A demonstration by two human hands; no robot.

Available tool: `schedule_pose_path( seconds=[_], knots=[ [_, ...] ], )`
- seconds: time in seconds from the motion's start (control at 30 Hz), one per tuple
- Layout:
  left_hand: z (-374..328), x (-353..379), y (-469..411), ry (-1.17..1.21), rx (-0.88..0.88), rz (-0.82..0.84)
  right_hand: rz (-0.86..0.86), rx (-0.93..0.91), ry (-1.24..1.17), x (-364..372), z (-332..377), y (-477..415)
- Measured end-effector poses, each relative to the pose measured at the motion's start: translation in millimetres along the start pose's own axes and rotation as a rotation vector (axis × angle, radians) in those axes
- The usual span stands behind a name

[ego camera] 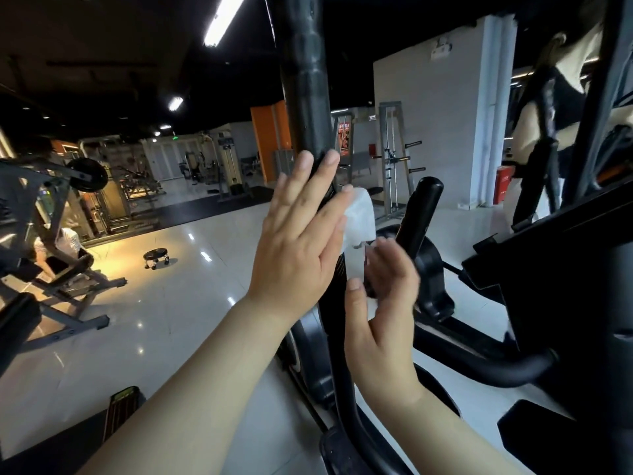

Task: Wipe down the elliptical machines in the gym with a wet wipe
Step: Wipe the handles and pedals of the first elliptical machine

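Left hand [301, 231]: fingers straight and spread wide, laid flat against the tall black handle [306, 80] of the elliptical machine, fingertips reaching the upper edge of the wet wipe [359, 214].
Right hand [380, 310]: lower down and just beside the same handle, fingers loosely bent toward the wipe's bottom edge. It is blurred, so I cannot tell whether it pinches the wipe or only touches it.
Wet wipe: a crumpled white sheet on the far side of the handle, between the two hands, draped rather than wrapped round the tube.
Step in hand: probably spreading the wipe round the handle before a stroke along it.
Risk, dropped wipe: neither hand plainly grips it. If the flat left hand lifts off while the right is loose, the sheet may slide off and fall to the glossy floor [171, 269], picking up dirt.
Risk, missed surface: a bunched wipe touches only one side of the tube, so the near face and the ribbed grip above could stay unwiped.
Risk, moving handle: the handle likely pivots, so a hard push could swing it away and break contact.
Risk, knuckles: the shorter handle [423, 207] stands near the right hand, and a quick stroke could knock against it.
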State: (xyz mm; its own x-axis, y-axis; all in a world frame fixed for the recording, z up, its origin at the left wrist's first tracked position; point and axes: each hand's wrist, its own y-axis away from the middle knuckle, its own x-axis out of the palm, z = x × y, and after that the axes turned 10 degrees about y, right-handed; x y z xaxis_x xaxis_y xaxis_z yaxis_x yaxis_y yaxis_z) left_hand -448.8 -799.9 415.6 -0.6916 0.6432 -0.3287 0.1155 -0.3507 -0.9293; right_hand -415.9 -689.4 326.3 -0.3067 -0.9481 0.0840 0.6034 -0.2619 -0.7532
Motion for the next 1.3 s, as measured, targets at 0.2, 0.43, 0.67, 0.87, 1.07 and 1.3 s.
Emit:
schedule_pose_path(
  seconds=[0.2, 0.43, 0.67, 0.87, 1.07, 1.3],
  knots=[
    [-3.6, 2.9, -8.0, 0.115, -0.029, 0.010, 0.047, -0.251, 0.159, 3.1, 10.3, -14.9],
    [-3.4, -5.9, -17.5, 0.262, -0.085, -0.030, 0.141, -0.166, 0.097, 18.3, 23.1, -40.4],
    [3.2, -7.8, -42.3, 0.358, -0.211, -0.203, 0.122, -0.210, 0.088, 28.2, 30.1, -70.2],
    [0.2, -3.0, -49.8, 0.466, -0.251, -0.297, -0.051, -0.297, 0.092, 31.7, 44.9, -101.6],
    [-1.1, 0.6, -62.5, 0.478, -0.275, -0.387, -0.073, -0.320, 0.014, 37.7, 72.1, -139.6],
    [2.0, -7.8, -79.3, 0.480, -0.263, -0.351, -0.062, -0.440, 0.075, 36.9, 74.4, -153.4]
  ],
)
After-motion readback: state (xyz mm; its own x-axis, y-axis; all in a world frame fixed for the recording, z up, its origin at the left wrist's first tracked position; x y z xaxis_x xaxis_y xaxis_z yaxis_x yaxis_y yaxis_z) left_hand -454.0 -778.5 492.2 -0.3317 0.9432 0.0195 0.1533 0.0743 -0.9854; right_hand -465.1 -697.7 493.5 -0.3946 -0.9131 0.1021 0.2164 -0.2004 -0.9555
